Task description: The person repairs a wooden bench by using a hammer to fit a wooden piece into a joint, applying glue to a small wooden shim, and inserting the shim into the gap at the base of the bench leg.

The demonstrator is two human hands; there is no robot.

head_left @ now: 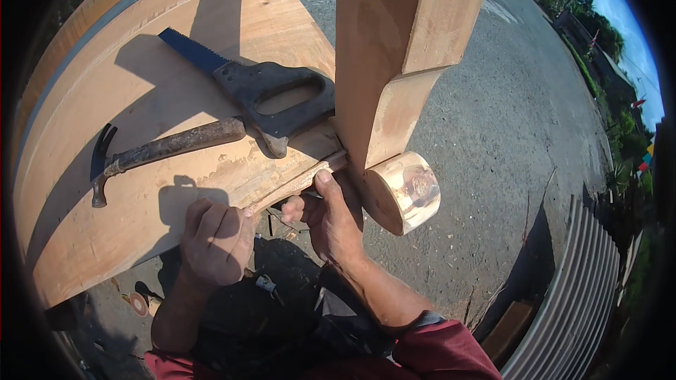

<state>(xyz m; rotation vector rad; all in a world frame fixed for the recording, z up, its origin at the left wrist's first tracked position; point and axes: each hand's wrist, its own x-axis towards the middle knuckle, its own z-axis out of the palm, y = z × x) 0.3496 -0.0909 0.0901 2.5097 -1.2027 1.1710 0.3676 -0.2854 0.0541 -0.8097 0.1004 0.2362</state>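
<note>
A narrow strip of pale wood (285,188) lies slanted along the near edge of a broad wooden board (282,21). At its lower left end my left hand (218,243) is closed in a fist, its fingertips against the strip. Toward the other end, my right hand (336,222) grips the strip with the thumb on top; its other fingers are curled and partly hidden. Just beyond, an upright wooden post (380,49) rises beside my right hand, with a short round wooden block (412,193) at its foot.
A handsaw (282,102) with a dark handle rests on the board, touching or close to the post. Left of it lies a claw hammer (169,146). Grey paved ground (493,134) stretches out at the right, with corrugated sheets (574,295) at the lower right.
</note>
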